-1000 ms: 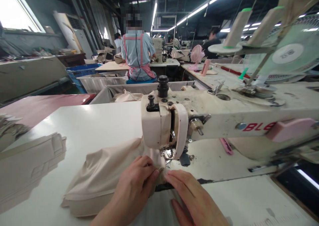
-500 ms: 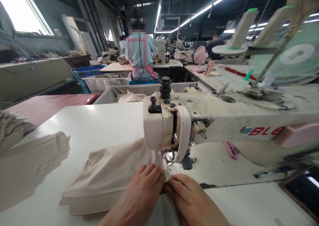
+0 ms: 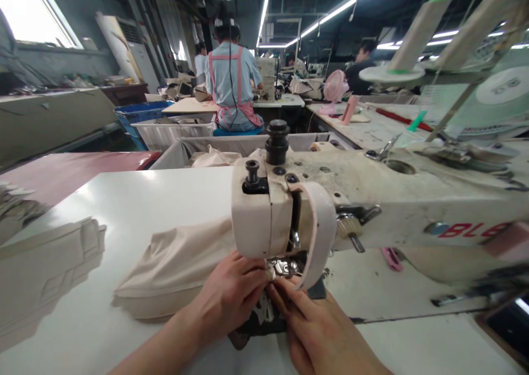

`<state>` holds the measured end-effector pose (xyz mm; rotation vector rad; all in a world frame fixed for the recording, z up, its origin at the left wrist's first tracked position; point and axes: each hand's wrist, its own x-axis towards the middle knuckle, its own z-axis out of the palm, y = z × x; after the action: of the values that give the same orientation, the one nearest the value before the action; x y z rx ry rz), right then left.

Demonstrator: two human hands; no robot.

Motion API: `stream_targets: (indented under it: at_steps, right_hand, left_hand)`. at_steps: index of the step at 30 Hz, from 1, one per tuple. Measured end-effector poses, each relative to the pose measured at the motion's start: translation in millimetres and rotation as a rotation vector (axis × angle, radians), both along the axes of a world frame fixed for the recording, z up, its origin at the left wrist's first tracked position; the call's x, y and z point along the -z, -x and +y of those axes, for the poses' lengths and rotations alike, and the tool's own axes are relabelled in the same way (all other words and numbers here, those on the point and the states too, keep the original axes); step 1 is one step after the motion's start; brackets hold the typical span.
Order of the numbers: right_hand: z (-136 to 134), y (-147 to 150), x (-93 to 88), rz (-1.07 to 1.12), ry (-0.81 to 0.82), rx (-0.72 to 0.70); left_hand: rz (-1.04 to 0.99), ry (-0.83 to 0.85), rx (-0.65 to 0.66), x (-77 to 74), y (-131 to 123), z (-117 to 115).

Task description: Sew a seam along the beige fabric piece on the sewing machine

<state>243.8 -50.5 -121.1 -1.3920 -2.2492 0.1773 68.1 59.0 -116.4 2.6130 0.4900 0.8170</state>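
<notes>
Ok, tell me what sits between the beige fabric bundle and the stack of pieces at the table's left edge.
Only bare white table separates the beige fabric from the stack in the head view.

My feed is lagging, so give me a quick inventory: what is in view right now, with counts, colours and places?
Sewing machine: one, off-white, across the table at centre and right.
Beige fabric: one piece, bunched left of the needle.
White table: one, under the machine.
Thread cones: two, pale with green tips, upper right.
Folded beige pieces: one stack, left edge.
Blue bin: one, left background.
Seated co-worker: one, blue shirt, pink apron straps, back turned.
Left hand: on the fabric at the presser foot.
Right hand: fingertips by the needle.
</notes>
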Motion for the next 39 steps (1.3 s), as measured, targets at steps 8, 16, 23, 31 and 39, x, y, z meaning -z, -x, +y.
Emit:
stream_targets:
  at_steps: [8,16,23,31,39]
  right_hand:
    - [-2.0,-0.1,-0.3,0.069,0.004,0.029]
    - [-3.8,0.6,-0.1,0.094,0.083,0.028]
    - [-4.1,3.1,-2.7,0.062,0.113,0.063]
    - [-2.7,3.0,-3.8,-0.033,0.068,0.047]
    - [1.3,-18.8,31.4,-0.118,-0.162,0.043]
  left_hand:
    - [-0.048,0.25,-0.082,0.8,3.5,-2.0]
    - [-0.103,0.1,-0.1,1.2,1.1,-5.1]
    - [-0.096,0.098,-0.089,-4.2,-2.1,-5.8]
    - [-0.086,0.104,-0.082,-7.5,-2.8,-6.1]
    - [-0.079,0.053,-0.134,7.0,-1.6,-10.5]
